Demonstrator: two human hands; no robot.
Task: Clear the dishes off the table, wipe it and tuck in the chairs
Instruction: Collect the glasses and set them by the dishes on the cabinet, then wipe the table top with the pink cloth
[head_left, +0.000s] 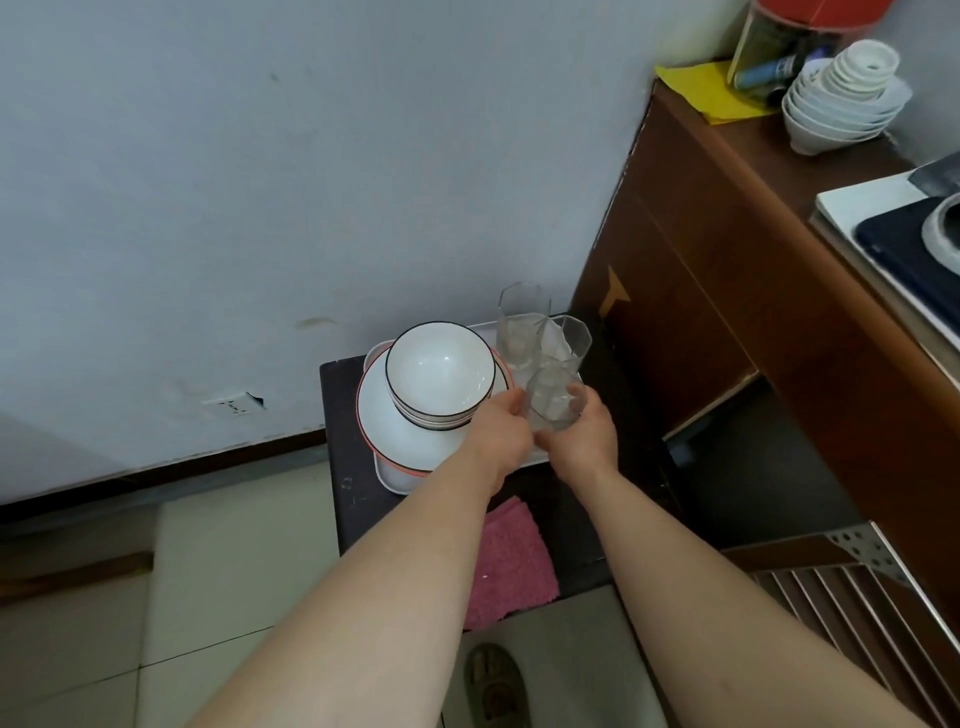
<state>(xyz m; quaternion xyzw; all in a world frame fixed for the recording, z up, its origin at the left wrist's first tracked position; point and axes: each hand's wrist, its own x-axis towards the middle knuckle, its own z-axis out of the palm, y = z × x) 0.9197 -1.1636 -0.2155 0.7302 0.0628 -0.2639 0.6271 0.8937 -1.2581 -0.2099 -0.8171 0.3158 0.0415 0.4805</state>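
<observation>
A white tray is seen on a small dark table, which is placed against the wall. On the left half of the tray, white plates with a red rim are stacked, and black-rimmed bowls are nested on top of them.

On the right half of the tray three clear glasses are gathered. The front glass, at the near right part of the tray, is held from both sides. The left hand is closed on its left side, with the thumb lying just beside the bowls. The right hand is wrapped around its right side and its base. It cannot be told whether this glass is resting on the tray or is raised a little above it. The two other glasses are standing upright behind it, at the far right corner of the tray, close together.

In front of the tray, on the near part of the same table, a pink cloth is laid, partly covered by the left forearm. To the right of the tray a wooden cabinet is found. On its top, well away from the tray, a stack of white bowls, a yellow cloth and a stove are placed.
</observation>
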